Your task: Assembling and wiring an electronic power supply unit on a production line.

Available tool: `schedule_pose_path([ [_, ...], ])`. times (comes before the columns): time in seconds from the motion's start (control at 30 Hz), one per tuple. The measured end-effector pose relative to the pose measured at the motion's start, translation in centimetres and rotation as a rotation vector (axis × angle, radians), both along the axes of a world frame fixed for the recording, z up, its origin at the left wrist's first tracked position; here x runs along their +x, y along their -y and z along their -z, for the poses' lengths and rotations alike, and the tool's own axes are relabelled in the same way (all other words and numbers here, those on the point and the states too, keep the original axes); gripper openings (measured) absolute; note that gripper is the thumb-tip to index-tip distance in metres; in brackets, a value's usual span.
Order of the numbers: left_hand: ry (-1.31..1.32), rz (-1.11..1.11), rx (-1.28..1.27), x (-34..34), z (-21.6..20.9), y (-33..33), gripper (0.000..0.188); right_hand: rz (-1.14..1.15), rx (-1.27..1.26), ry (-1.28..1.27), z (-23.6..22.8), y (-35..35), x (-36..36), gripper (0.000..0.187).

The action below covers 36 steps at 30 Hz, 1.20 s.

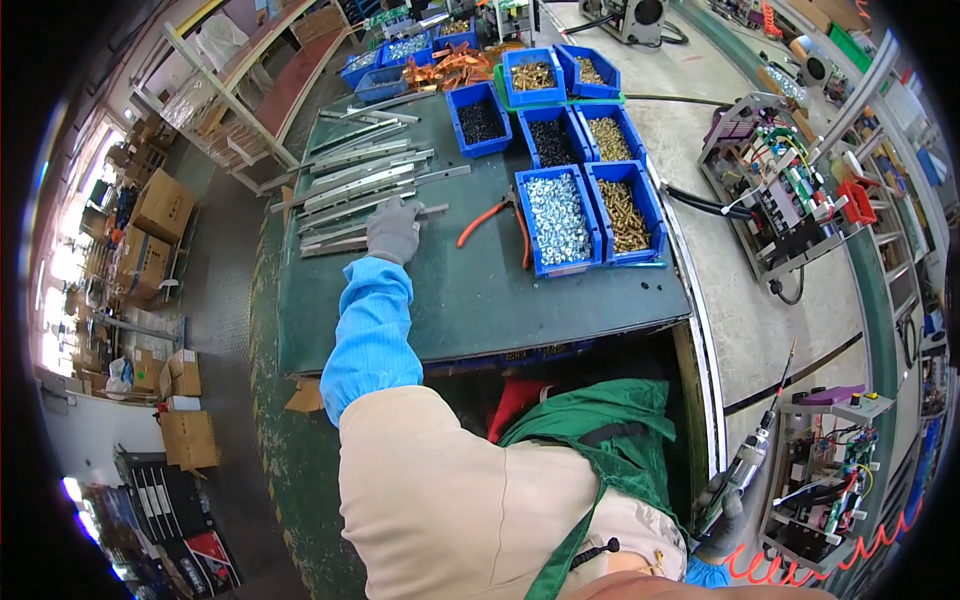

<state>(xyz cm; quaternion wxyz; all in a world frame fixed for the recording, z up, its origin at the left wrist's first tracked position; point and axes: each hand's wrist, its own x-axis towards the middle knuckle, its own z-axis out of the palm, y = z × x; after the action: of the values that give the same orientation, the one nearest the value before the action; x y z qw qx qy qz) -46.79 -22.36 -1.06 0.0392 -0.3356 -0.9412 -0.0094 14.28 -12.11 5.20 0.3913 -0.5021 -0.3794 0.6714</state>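
Note:
My left hand, in a grey glove and blue sleeve, reaches over the green-topped table. Its fingers are closed around a narrow metal bar, part of which shows past the glove. Several more silvery metal strips lie loosely side by side just beyond and left of it. Low at the right, my gloved right hand is wrapped round an electric screwdriver, its long bit pointing up and away. Orange-handled pliers rest on the table, right of my left hand.
Blue bins hold silvery nuts, brass-coloured standoffs and black screws. Copper-coloured parts lie at the table's far end. On the light bench at right stand open electronic assemblies. A red coiled cord hangs near my right hand.

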Motion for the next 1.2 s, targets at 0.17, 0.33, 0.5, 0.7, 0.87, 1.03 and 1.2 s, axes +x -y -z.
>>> schedule_pose_path([
  [0.17, -0.147, 0.185, 0.545, 1.4, -3.7, -4.2, 0.046, -0.014, 0.016, 0.009, -0.6, 0.2, 0.2, 0.087],
  [0.33, -0.129, 0.307, 0.564, 5.4, -6.7, -7.2, 0.063, 0.004, 0.067, 0.036, -1.8, 0.7, -1.0, 0.091],
  [0.5, -0.121, 0.274, 0.726, 4.3, -6.4, -7.3, 0.043, 0.024, 0.085, 0.098, -1.8, 1.4, -0.3, 0.097],
  [0.7, -0.050, 0.208, 0.649, 4.1, -5.8, -5.8, 0.014, 0.133, 0.060, 0.106, -1.2, 1.8, 0.4, 0.097],
  [0.87, -0.084, 0.060, 0.461, 2.3, -7.6, -6.4, 0.017, 0.090, 0.095, 0.086, -0.7, 1.7, 0.9, 0.096],
  [1.03, 0.194, 0.298, 0.179, 1.0, -5.2, -8.1, 0.025, 0.094, 0.138, 0.032, -0.5, 1.9, 0.8, 0.087],
  [1.2, 0.499, 0.419, 0.048, -0.2, -5.2, -8.7, 0.028, 0.105, 0.143, 0.046, -0.3, 2.0, 1.3, 0.087],
])
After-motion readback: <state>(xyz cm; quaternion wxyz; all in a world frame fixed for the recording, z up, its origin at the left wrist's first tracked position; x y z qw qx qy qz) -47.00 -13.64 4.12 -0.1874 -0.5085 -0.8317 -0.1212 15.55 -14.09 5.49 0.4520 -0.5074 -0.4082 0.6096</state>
